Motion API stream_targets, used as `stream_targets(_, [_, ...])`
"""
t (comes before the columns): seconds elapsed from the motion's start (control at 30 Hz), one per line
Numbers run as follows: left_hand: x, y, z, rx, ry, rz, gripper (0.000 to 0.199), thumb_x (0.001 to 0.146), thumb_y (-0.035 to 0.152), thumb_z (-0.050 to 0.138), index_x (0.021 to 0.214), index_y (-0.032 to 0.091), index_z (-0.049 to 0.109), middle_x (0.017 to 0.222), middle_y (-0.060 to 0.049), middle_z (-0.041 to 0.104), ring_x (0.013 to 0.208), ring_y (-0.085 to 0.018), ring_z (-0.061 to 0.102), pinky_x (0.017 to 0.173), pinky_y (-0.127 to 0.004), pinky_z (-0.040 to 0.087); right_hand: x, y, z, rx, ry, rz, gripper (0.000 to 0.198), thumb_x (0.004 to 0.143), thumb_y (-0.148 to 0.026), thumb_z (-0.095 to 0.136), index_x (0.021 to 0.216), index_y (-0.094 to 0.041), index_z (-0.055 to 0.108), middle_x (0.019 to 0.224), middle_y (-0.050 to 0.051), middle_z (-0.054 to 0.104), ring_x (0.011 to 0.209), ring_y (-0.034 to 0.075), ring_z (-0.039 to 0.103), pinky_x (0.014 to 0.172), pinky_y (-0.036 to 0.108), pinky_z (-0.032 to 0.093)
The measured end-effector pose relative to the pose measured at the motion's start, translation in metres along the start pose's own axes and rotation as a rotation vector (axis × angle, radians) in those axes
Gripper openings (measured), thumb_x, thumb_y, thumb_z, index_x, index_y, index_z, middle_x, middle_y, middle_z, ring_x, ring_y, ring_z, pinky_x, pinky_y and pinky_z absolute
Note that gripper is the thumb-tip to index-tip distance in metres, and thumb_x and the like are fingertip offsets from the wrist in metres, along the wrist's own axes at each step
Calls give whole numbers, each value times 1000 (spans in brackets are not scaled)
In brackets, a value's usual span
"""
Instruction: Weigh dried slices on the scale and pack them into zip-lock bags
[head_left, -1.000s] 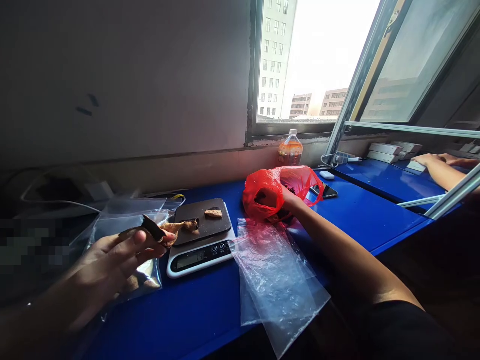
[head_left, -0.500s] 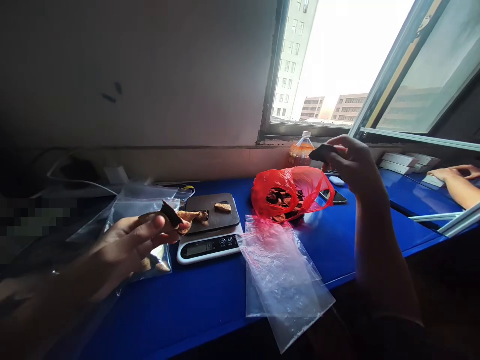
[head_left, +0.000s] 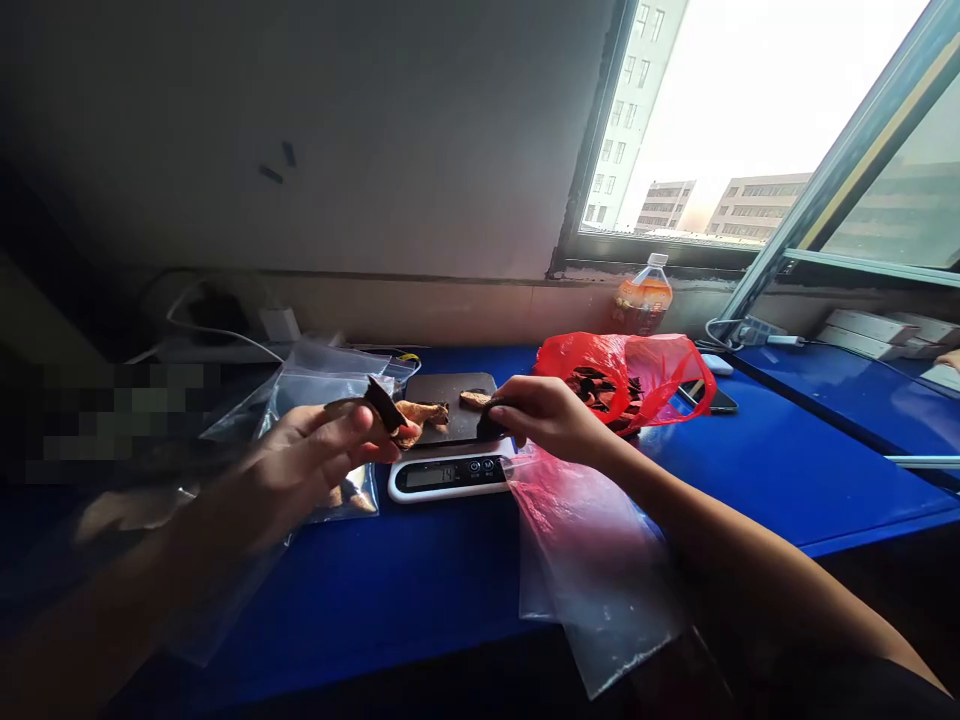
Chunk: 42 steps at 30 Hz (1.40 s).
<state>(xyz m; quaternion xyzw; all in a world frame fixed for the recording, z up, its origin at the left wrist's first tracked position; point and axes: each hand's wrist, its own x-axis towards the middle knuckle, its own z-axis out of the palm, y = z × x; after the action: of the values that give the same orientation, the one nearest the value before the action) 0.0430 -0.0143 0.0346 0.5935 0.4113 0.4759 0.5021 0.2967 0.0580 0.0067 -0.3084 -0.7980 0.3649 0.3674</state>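
Observation:
My left hand (head_left: 322, 455) is closed on dried pieces: a dark brown curled one (head_left: 385, 406) and a lighter tan one (head_left: 422, 415), which reaches over the near left of the scale's plate. Pinched in my right hand (head_left: 551, 415), a dark dried piece (head_left: 491, 422) is over the plate's right front edge; whether it touches is unclear. The kitchen scale (head_left: 399, 486) has a white body, a dark plate and a lit display. One tan piece (head_left: 474, 399) lies on the plate. Behind my right hand, an open red plastic bag (head_left: 577, 350) holds many dark pieces.
Clear plastic bags (head_left: 600, 580) lie at the blue table's (head_left: 757, 490) front edge. Left of the scale is a clear bag (head_left: 319, 368) with tan pieces. A bottle (head_left: 643, 298), a phone (head_left: 721, 398) and white boxes (head_left: 870, 330) stand or lie toward the window.
My right hand has come down and left from above the red bag to the scale, carrying the dark piece. My left hand keeps its hold. The view has shifted slightly.

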Motion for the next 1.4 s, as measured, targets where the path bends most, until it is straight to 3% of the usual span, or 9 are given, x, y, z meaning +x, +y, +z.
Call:
stream_targets(0.13, [-4,-6,8,-6,-38,-3,32,81,48,66,85,18,78,103,-10,74,95,-25,67,79,-30,55,-5,0,19,265,-93,125,25,86,-40,61,81,-16,60,65,-2,55,54,8,50,48,20,39])
stream_targets(0.3, [-6,-8,11,-8,-31,-9,34,78,49,67,84,17,77,101,-12,73,85,-24,66,74,-31,53,-9,-5,30,454,-149,213,20,84,-28,62,99,-17,67,79,0,62,61,8,57,56,21,46])
stream_targets(0.47, [-4,-8,8,-47,-20,-19,30,78,46,68,85,18,77,98,-12,73,84,-25,65,74,-33,54,-8,-5,25,626,-53,327,28,76,-18,65,104,-17,63,74,-1,65,59,10,62,56,23,52])
stream_targets(0.67, [-2,-12,1,-57,-44,-34,32,77,47,71,90,18,77,97,-11,73,91,-25,66,76,-30,55,-7,0,25,693,30,424,25,71,-12,65,95,-17,64,73,1,69,62,12,67,66,27,56])
stream_targets(0.87, [-8,-12,18,-182,-34,-84,29,79,45,71,88,18,76,105,-10,72,99,-26,65,78,-30,57,-6,-3,28,757,112,346,18,69,-23,72,83,-16,64,90,5,72,84,18,70,88,38,56])
stream_targets(1.03, [-9,-20,34,-421,-51,-75,23,78,41,73,91,22,76,97,-6,74,103,-24,63,86,-34,57,-8,-5,35,382,242,160,20,76,-27,68,93,-18,62,96,5,69,85,17,68,79,33,56])
stream_targets(1.13, [-6,-23,32,-474,-10,-73,17,76,40,75,82,23,75,94,-4,73,101,-22,63,86,-35,58,-14,-8,38,25,272,-65,10,80,-17,59,89,-20,62,90,3,67,80,15,65,68,27,53])
stream_targets(1.23, [-4,-21,27,-457,3,-40,18,76,41,75,80,24,75,93,-2,73,103,-22,62,83,-32,58,-20,-10,38,-280,248,-234,17,80,-8,53,85,-21,62,84,2,66,73,12,61,63,24,48])
stream_targets(1.4, [-8,-22,26,-237,15,74,22,82,43,69,87,23,76,99,-5,74,102,-24,64,81,-30,54,-23,-4,38,-530,200,-246,25,80,-4,48,90,-22,63,95,4,66,71,12,59,63,25,44])
